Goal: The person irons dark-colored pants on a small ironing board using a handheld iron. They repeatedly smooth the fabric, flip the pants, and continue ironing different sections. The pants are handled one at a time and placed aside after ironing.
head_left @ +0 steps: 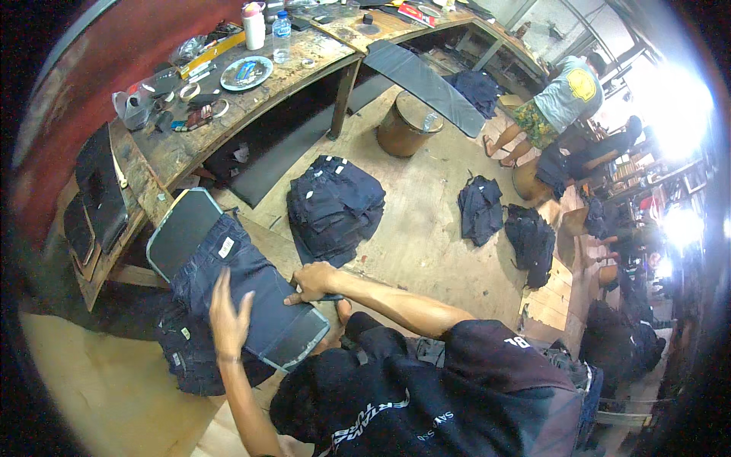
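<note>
A dark navy garment with a white label near its upper end lies across a dark padded board with pale, rounded edges. Above the garment's left side, my left hand is open, its fingers apart. My right hand is closed at the garment's right edge. A small dark piece shows beside its fingers, too little to name. More folded dark garments are heaped below the board's left side, partly hidden by my left forearm.
Ahead on the floor lies a big pile of dark garments, with smaller piles to the right. A round stool stands beyond. Along the left runs a cluttered wooden workbench holding a plate and water bottle. A person stands far right.
</note>
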### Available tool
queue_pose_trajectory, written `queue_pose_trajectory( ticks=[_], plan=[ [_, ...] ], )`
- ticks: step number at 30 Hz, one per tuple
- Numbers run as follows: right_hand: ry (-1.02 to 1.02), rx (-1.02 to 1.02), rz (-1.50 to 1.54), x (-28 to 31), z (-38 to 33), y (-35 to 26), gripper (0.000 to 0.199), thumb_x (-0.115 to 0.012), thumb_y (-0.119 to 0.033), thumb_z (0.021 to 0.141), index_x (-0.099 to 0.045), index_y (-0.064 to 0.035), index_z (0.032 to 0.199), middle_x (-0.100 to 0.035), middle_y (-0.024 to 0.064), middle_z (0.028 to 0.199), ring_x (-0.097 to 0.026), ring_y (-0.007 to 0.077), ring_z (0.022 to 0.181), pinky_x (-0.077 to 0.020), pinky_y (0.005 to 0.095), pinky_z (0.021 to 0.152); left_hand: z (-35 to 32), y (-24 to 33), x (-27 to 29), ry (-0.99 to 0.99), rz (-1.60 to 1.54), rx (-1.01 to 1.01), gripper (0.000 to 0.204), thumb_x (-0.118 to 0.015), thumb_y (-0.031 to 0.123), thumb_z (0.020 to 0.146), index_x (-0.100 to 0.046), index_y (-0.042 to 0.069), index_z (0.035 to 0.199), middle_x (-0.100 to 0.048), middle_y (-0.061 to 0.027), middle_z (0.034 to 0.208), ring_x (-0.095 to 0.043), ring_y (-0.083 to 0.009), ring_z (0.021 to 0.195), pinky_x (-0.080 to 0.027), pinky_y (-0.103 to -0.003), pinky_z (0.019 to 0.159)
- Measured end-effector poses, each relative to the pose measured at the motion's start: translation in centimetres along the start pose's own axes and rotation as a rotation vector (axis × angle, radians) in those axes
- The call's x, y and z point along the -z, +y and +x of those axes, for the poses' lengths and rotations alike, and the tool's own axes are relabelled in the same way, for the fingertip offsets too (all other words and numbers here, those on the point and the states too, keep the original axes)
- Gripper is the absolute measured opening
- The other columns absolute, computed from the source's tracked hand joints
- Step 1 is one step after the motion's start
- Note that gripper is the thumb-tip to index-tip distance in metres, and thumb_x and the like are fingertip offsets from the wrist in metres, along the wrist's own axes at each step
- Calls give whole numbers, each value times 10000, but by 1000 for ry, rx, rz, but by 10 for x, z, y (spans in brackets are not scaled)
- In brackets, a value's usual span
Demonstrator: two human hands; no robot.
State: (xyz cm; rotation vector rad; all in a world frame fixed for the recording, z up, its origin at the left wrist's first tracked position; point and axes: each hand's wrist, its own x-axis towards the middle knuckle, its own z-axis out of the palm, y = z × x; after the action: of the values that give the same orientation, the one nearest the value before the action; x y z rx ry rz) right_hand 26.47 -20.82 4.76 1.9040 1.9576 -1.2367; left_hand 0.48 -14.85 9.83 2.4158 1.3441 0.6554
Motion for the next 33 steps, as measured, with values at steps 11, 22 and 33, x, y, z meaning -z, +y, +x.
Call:
queue_pose_trajectory(
  ticks=[11,22,33],
  plan=[
    [140,-44,27,-6,-11,-4,956,-635,-909,817,-763,-127,1352,-769,255,1208,-729,444,1178,-580,549,991,89,-2,7,-1135,381,88,1033,-656,857,842,-640,26,1456,-662,-274,1443,-623,-435,1365,-373,-712,1155],
    [162,-124,72,-9,-8,-5,907,-726,-810,834,-724,-92,1388,-771,236,1241,-742,398,1184,-580,510,1006,66,-47,11,-374,179,96,607,-928,473,760,-732,-13,1067,-694,-240,1265,-675,-415,1216,-500,-523,1105],
    [294,-150,106,-24,-20,-9,921,-754,-762,851,-712,-13,1384,-807,243,1031,-789,408,1031,-606,520,926,113,-83,-10,-1110,-183,197,885,-806,481,886,-548,-109,1492,-640,-264,1470,-655,-376,1302,-529,-421,1065]
  ],
)
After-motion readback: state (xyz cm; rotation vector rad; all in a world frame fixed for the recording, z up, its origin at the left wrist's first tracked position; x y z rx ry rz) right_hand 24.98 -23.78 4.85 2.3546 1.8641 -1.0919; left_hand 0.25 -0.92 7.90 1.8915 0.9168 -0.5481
